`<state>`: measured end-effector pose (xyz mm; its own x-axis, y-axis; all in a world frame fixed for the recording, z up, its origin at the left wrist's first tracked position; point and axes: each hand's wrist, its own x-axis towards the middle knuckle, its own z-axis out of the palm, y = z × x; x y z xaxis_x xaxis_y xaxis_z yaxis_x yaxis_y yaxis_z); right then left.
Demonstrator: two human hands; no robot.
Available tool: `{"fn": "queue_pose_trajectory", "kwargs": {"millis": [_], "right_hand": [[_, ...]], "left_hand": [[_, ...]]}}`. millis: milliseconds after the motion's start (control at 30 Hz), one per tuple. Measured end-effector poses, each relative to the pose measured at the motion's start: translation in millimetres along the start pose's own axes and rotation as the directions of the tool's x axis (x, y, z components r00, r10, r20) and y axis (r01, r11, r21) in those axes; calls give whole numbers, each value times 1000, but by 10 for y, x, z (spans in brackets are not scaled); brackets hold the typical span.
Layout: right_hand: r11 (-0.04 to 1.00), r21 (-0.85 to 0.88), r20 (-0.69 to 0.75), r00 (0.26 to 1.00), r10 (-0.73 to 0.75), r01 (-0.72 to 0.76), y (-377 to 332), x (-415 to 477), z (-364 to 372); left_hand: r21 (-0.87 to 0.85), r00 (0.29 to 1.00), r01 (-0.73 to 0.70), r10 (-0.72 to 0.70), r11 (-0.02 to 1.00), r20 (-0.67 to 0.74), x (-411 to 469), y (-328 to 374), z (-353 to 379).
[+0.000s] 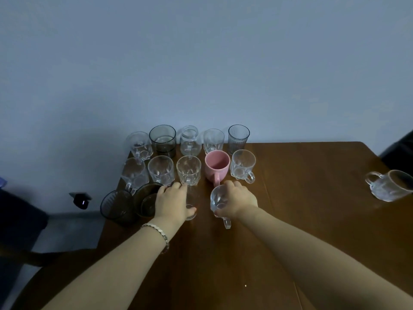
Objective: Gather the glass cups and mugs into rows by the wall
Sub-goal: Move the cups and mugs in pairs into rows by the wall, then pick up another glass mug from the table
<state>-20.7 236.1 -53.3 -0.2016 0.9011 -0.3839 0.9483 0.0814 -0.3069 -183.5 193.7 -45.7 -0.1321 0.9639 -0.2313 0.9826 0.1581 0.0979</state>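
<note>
Nearest: two bare forearms reaching forward over a brown wooden table [312, 198]; beaded bracelet [159, 231] on the left wrist.

Left hand [172, 203]: wrapped around a clear plain glass cup [192, 206], fingers over its far side, thumb at its near base; cup upright on the table.

Right hand [237, 201]: closed over the side of a clear faceted glass mug [218, 203], handle pointing toward the wearer; whether the mug rests on the table or is lifted cannot be told.

Left of the left hand, near the table's left edge: dark smoked ribbed tumbler [116, 206] and dark smoked round glass [146, 201], just beside each other.

Middle row, left to right: three clear faceted glass mugs [161, 172], pink ceramic mug [217, 167], clear faceted mug with handle to the right [243, 166].

Back row against the pale blue wall [201, 63]: clear faceted mug [139, 144], wide smoked glass [163, 139], clear glass jar [190, 140], clear faceted tumbler [213, 140], grey ribbed tumbler [238, 137].

Far right, well apart: lone clear glass mug [390, 186].
</note>
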Motion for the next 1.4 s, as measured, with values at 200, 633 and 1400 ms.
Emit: {"fn": "queue_pose_trajectory", "kwargs": {"millis": [200, 633, 1400], "right_hand": [[998, 52, 66, 998, -22, 19, 48, -48, 67], [975, -169, 308, 932, 191, -145, 2294, -812, -533], [900, 237, 59, 930, 364, -367, 4795, 260, -1747]], "left_hand": [[44, 1000, -22, 22, 999, 16, -60, 27, -15], [-158, 931, -242, 275, 957, 238, -415, 1933, -21], [-170, 946, 21, 36, 985, 322, -39, 4429, 224]]}}
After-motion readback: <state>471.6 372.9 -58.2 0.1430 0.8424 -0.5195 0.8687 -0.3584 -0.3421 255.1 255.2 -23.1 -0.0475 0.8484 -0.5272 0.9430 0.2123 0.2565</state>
